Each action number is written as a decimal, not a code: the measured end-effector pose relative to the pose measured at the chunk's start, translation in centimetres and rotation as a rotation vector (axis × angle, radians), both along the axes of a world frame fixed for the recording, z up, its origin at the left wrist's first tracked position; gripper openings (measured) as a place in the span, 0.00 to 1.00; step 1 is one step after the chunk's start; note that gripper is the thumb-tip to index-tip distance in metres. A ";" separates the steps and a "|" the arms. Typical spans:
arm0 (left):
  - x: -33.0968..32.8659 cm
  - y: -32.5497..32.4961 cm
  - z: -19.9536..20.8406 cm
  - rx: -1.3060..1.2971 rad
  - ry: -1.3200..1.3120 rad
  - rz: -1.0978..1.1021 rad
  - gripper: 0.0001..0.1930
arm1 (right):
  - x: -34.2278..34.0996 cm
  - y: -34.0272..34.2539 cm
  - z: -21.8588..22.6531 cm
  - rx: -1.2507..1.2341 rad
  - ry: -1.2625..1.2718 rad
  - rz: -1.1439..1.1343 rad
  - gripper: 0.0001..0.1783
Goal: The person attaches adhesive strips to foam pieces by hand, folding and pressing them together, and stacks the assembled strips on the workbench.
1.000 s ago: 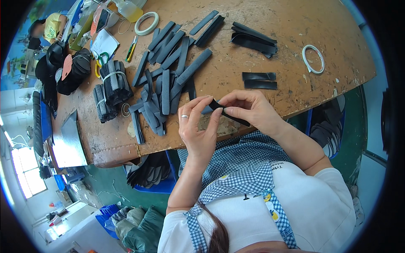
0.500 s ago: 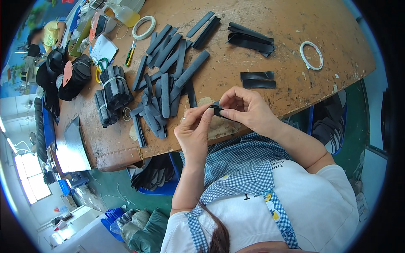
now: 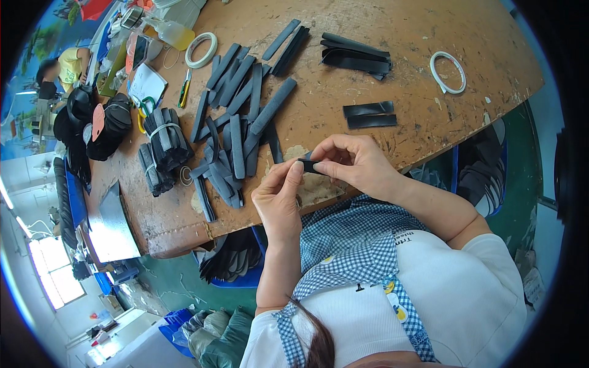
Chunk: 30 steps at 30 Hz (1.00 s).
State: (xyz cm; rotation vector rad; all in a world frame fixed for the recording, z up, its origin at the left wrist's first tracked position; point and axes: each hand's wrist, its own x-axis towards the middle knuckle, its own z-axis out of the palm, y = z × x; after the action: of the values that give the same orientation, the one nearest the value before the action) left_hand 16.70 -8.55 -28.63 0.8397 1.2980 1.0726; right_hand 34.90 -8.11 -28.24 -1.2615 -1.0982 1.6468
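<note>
Over the table's near edge, a small black strip is pinched between my two hands. My left hand grips one end with thumb and forefinger. At the other end, the thumb and curled fingers of my right hand close on it, hiding part of the strip. Just beyond my right hand lie two short black strips, side by side. A loose heap of dark grey strips spreads to the left of my hands.
Farther back is a stack of black strips, with a white tape roll to its right. Tied bundles, a cutter and another tape roll are at left. Blue bins with dark pieces sit below the table edge.
The whole view has shifted slightly. Both hands keep hold of the black strip, and their fingertips have moved a little along it; the strip now looks flatter between them.
</note>
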 end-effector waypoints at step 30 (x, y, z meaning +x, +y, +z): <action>4.5 6.2 -0.7 0.349 0.514 -0.108 0.09 | 11.0 5.1 -0.5 0.388 -0.728 -0.238 0.05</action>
State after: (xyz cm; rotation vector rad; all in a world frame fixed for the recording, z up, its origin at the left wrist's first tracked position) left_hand 21.24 -2.34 -29.33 1.5052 1.4813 1.0498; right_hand 45.92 -2.98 -28.70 -1.6848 -1.5247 0.7388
